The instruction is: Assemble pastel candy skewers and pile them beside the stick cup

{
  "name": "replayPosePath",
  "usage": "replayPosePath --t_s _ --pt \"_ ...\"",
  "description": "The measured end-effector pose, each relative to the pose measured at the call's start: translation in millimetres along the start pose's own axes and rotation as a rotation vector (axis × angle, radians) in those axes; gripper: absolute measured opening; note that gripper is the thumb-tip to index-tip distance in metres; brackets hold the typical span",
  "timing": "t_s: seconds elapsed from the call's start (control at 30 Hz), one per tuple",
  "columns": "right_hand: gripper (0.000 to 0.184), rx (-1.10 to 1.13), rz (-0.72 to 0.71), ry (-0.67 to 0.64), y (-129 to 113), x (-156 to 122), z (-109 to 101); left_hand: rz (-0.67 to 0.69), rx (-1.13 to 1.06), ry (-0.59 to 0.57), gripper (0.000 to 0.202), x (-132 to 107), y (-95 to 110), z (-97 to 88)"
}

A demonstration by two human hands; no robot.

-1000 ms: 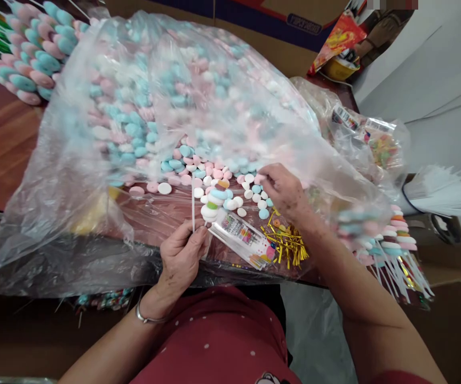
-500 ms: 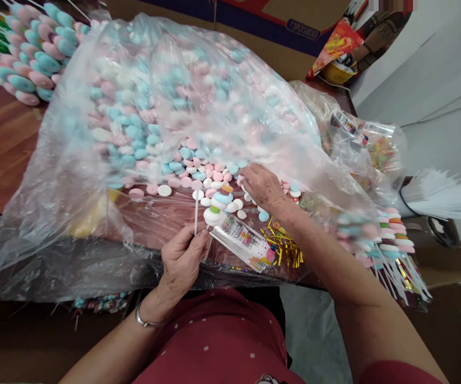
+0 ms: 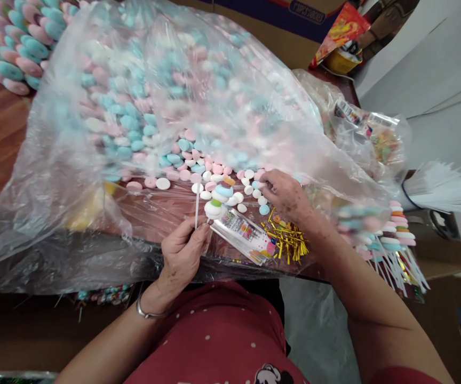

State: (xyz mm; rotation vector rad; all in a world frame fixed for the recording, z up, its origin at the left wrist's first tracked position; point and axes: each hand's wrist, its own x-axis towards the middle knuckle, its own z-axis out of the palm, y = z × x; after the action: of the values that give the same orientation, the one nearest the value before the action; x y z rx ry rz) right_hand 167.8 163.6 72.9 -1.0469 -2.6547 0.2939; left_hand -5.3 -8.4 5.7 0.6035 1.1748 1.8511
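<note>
My left hand [image 3: 184, 248] is closed near the table's front edge. It pinches the lower end of a marshmallow skewer [image 3: 214, 209] threaded with white, green, blue and orange pieces. A bare white stick [image 3: 197, 204] stands up from the same fingers. To the right, my right hand [image 3: 284, 194] is over the loose marshmallows [image 3: 216, 177], its fingers bent together at a few pink, white and blue ones. Whatever lies between those fingertips is hidden. Below the hands are a stack of printed clear wrappers [image 3: 246, 237] and gold twist ties [image 3: 290, 242].
A large clear plastic bag [image 3: 134, 224] full of pink, blue and white marshmallows spreads over the table. Finished skewers stand at the far left [image 3: 18, 48] and lie at the right [image 3: 400, 234]. White sticks [image 3: 440, 186] fill a container on the right; cardboard boxes are behind.
My right hand has moved right and slightly down, over the loose marshmallows, uncovering some of them. The left hand still holds the skewer and stick. The view has shifted slightly.
</note>
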Motion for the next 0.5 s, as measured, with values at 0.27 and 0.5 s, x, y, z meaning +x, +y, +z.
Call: replayPosePath --t_s 0.27,0.5 --pt "0.011 -0.103 0.109 -0.052 -1.1 -25.4 5.8 -0.008 0.015 -0.014 0.013 0.0 3.6 1.6" --pt "0.011 -0.240 0.162 -0.223 -10.6 -24.2 12.3 -0.018 0.118 -0.041 0.019 -0.1 0.1 -3.3"
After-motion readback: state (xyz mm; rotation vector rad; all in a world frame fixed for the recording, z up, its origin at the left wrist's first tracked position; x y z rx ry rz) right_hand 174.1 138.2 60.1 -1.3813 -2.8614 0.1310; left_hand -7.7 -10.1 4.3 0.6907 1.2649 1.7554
